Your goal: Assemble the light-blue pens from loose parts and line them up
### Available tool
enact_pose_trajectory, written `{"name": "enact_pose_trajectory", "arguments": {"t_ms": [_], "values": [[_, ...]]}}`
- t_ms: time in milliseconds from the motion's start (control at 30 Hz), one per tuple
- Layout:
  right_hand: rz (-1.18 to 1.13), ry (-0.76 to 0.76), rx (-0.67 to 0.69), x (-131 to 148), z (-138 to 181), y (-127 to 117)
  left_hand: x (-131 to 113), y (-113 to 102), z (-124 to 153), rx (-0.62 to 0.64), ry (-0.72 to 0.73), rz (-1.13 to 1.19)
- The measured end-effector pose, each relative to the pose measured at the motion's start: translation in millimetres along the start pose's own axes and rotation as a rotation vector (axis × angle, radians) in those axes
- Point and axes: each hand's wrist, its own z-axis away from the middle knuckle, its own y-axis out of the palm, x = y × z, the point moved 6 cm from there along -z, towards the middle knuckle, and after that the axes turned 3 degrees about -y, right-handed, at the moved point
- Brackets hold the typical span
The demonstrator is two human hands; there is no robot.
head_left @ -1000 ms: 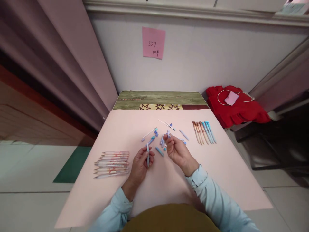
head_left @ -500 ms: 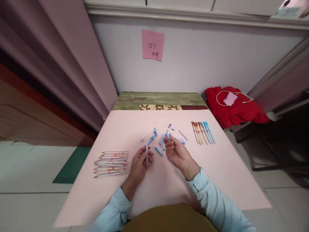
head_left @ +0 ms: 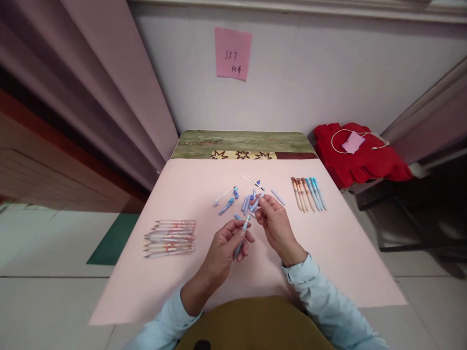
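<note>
Two hands mid-table, left hand point(head_left: 226, 243), right hand point(head_left: 275, 226), edges distant

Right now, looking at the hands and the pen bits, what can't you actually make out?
Head view only:
- Right hand: its fingers hide most of the small blue piece they pinch.
- Left hand: covers the light blue pen barrel partly.
- Loose parts: too small to identify.
- Pink note: writing unclear.
</note>
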Motion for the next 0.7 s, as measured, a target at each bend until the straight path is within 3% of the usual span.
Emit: {"name": "enact_pose_trajectory", "arguments": {"t_ms": [367,700], "values": [[0.164,-0.107,0.043,4.9,4.3,0.0,1.1,0.0,-0.9,0.018,-0.001,-0.035],[0.218,-0.069,0.109,5.8,8.6,3.8,-6.0,3.9,-1.5,0.021,0.004,-0.041]]}}
